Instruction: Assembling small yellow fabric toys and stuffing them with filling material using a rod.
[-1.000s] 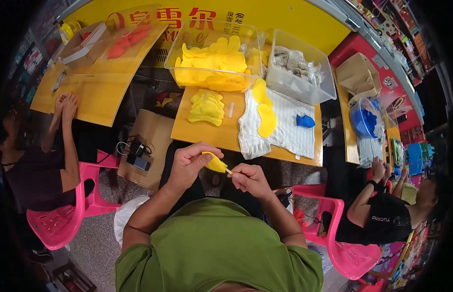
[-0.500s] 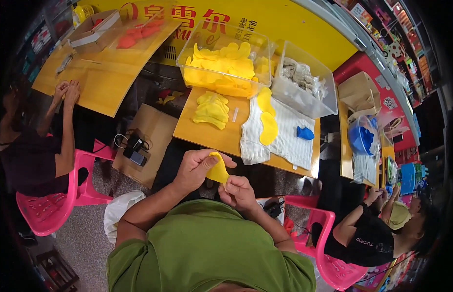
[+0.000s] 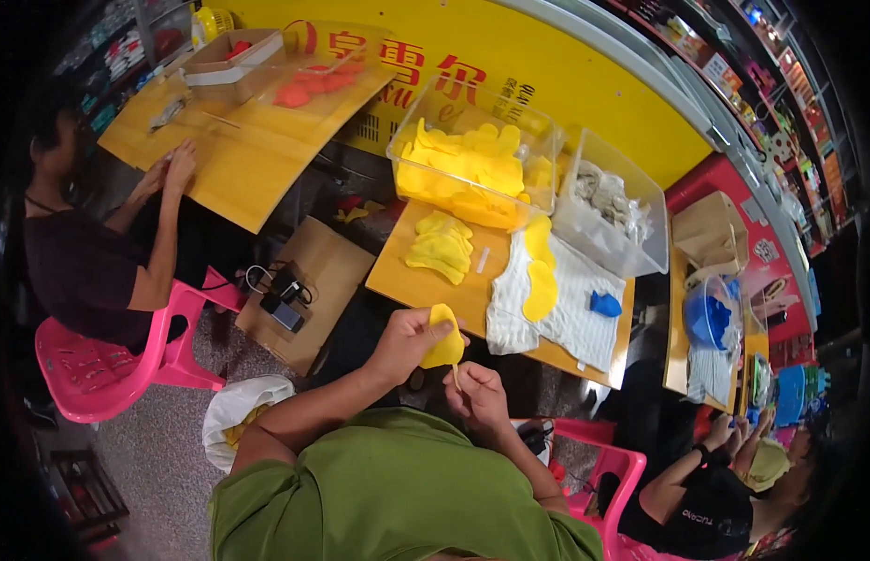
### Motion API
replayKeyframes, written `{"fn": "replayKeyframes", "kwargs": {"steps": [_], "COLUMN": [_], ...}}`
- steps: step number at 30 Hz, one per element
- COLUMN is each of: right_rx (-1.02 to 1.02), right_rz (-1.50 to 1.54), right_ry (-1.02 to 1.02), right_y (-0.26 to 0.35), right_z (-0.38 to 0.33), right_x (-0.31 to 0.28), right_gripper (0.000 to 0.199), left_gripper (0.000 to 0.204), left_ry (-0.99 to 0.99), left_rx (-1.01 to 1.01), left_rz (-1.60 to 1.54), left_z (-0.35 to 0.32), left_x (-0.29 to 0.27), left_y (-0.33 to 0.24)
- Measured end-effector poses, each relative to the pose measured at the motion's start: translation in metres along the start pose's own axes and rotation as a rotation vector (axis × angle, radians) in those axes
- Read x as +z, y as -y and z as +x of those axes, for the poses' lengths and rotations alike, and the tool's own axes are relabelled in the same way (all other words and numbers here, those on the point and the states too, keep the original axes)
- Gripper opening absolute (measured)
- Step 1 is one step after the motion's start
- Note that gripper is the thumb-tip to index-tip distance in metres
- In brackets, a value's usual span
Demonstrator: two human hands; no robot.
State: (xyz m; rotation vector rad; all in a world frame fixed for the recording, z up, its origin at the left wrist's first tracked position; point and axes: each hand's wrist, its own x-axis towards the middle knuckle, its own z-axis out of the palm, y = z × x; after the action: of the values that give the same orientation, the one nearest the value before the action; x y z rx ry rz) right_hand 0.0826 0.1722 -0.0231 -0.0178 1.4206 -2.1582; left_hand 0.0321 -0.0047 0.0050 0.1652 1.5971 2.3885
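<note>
A flat, rounded yellow piece of soft sheet material (image 3: 443, 348) is pinched between the thumb and fingers of my left hand (image 3: 407, 344). Below it, my right hand (image 3: 479, 396) has its fingers closed on a thin yellow strip (image 3: 456, 376) running down from the piece's lower end. Both hands are in front of my body, short of the table's near edge. On the wooden table (image 3: 393, 271) lies a stack of similar yellow pieces (image 3: 439, 246). Two more yellow pieces (image 3: 540, 291) overlap on a white cloth (image 3: 584, 325), left of a small blue bundle (image 3: 605, 303).
A clear bin (image 3: 477, 105) of yellow pieces stands at the back, beside another bin (image 3: 599, 232) with greyish bundles. A white bag (image 3: 231, 411) and flattened cardboard (image 3: 328, 257) are on the floor at left. Co-workers sit left (image 3: 99, 262) and right (image 3: 711, 510).
My right hand has drawn slightly down and away from the yellow piece, and the thin strip now shows between them. The whole view has shifted, with the table now lower and further right.
</note>
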Motion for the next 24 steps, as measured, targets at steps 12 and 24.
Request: {"fn": "replayKeyframes", "kwargs": {"steps": [12, 24], "right_rx": [-0.433, -0.355], "right_rz": [-1.266, -0.614], "right_ry": [-0.791, -0.309], "right_y": [0.059, 0.044], "right_z": [0.051, 0.08], "right_x": [-0.148, -0.033], "right_gripper": [0.014, 0.018], "left_gripper": [0.023, 0.021], "left_ry": [-0.269, -0.173], "left_rx": [-0.046, -0.037], "left_rz": [-0.701, -0.712], "left_z": [0.044, 0.042], "left_x": [-0.072, -0.04], "left_y": [0.035, 0.036]}}
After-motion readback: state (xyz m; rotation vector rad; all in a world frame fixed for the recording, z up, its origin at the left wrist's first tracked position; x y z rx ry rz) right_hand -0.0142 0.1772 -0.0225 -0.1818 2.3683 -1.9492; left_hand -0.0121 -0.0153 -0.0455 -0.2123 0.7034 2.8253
